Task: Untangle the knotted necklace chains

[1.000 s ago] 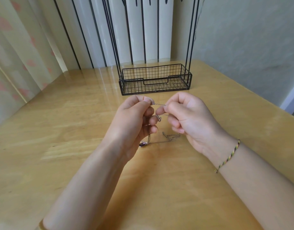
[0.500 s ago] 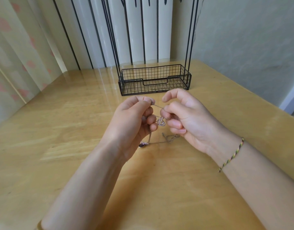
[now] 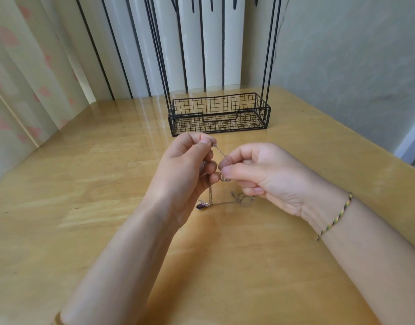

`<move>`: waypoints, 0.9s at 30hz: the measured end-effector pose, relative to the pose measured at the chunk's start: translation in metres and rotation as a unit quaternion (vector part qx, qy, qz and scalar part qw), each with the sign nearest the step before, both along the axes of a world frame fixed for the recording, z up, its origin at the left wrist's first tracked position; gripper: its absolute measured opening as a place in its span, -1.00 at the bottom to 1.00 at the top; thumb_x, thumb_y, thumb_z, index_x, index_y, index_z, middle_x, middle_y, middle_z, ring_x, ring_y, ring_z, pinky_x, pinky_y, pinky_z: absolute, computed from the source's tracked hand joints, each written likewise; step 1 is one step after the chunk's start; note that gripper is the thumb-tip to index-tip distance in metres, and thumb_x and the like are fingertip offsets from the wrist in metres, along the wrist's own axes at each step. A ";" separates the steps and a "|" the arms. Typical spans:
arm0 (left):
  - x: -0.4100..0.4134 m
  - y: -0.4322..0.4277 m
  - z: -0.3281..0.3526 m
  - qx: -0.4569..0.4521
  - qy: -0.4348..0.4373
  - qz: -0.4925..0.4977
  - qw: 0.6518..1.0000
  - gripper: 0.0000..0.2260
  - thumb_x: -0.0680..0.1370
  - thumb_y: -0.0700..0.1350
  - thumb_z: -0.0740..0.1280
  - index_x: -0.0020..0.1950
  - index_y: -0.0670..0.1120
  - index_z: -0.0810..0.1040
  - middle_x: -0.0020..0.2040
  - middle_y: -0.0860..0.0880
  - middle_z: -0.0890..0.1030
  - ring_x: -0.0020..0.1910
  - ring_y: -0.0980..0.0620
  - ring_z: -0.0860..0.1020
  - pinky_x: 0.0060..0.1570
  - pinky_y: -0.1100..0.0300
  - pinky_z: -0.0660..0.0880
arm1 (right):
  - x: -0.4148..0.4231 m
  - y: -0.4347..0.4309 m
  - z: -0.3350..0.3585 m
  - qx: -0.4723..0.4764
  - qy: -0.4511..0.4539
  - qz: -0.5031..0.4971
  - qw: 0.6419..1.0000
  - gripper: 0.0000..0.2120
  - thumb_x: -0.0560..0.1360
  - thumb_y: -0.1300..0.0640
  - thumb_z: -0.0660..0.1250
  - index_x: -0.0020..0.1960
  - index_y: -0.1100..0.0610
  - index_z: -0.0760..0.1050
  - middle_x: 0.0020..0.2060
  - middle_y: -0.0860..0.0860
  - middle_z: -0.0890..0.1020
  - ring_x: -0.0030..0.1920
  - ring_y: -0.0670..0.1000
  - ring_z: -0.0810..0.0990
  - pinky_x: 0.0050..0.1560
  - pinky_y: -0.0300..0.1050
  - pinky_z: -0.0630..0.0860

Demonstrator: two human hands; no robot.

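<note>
Hands pinch chain, seemingly knotted.

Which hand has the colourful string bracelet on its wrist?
The right hand: a braided yellow, green and dark bracelet circles its wrist. The left hand has no such string by it. Both hands pinch the necklace chain.

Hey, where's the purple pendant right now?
In the head view, the purple pendant is near mid-frame, beside the heel of the left hand, at the low end of the chain.
</note>
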State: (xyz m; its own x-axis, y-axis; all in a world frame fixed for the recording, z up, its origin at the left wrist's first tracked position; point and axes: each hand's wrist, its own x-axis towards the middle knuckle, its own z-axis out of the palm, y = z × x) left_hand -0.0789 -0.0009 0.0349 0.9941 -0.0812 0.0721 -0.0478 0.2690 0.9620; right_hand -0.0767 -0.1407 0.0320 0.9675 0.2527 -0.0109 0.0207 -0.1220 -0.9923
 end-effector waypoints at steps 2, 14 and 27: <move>0.000 0.000 0.000 0.007 0.000 0.003 1.000 -0.85 0.61 -0.24 0.20 -0.13 -0.13 0.50 -0.33 0.00 0.42 -0.44 0.12 0.36 -0.45 0.29 0.40 | 0.000 0.000 0.000 -0.019 -0.006 -0.011 1.000 -0.89 0.47 0.31 0.34 -0.20 0.15 0.51 -0.46 -0.04 0.42 -0.57 -0.19 0.27 -0.57 -0.39 0.23; -0.003 -0.001 -0.002 0.052 0.040 -0.036 0.997 -0.92 0.56 -0.26 0.30 -0.13 -0.16 0.54 -0.25 -0.04 0.52 -0.36 0.12 0.53 -0.39 0.27 0.53 | 0.003 0.001 0.000 0.149 0.068 -0.121 0.979 -0.89 0.50 0.29 0.28 -0.20 0.19 0.44 -0.48 -0.02 0.37 -0.62 -0.16 0.14 -0.64 -0.34 0.03; -0.001 -0.001 0.000 0.073 0.061 0.008 0.995 -0.89 0.60 -0.25 0.22 -0.12 -0.15 0.46 -0.31 -0.05 0.58 -0.49 0.06 0.48 0.01 -0.06 0.60 | 0.002 -0.002 0.001 -0.040 -0.053 -0.162 0.985 -0.86 0.45 0.30 0.33 -0.22 0.11 0.60 -0.60 -0.20 0.44 -0.64 -0.24 0.35 -0.62 -0.45 0.22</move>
State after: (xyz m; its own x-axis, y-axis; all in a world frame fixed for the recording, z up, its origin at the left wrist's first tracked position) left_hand -0.0797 -0.0023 0.0351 0.9959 -0.0662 -0.0616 0.0695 0.1257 0.9896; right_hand -0.0748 -0.1427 0.0326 0.9940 -0.0669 0.0862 0.0699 -0.2165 -0.9738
